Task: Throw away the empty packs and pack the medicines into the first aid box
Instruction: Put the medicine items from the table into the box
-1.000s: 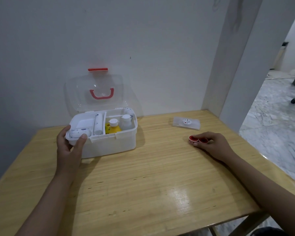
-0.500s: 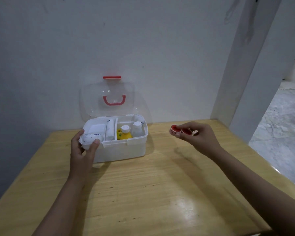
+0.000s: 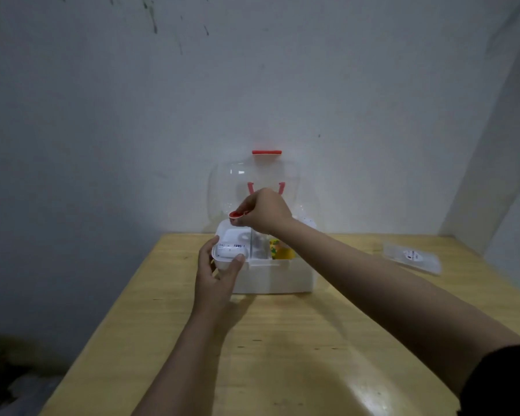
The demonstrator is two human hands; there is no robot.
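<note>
Across the middle of the view runs the wooden table [image 3: 282, 340], pushed against a grey wall, its left edge dropping to the floor at about 8 o'clock. At the table's far side stands the white first aid box [image 3: 278, 276], its clear lid [image 3: 252, 181] tilted up against the wall. Over at 3 o'clock, well apart from the box, lies a clear plastic pack [image 3: 412, 257] near the right-hand edge.

The left hand [image 3: 216, 276] grips the box's near-left corner, thumb curled over the rim. The right hand [image 3: 260, 211] hangs above the left compartment, fingers closed in a pinch on a small red pill strip [image 3: 234, 214].

Inside, white items fill the left tray, and something yellow [image 3: 282, 250] sits at the right.

A likely slip: the strip is thin and held by one end, so it could land on the divider or rim and slide out behind the box. The raised lid crowds the hand at 12 o'clock; open room lies toward 6 o'clock and along the right, where the forearm crosses the box.
</note>
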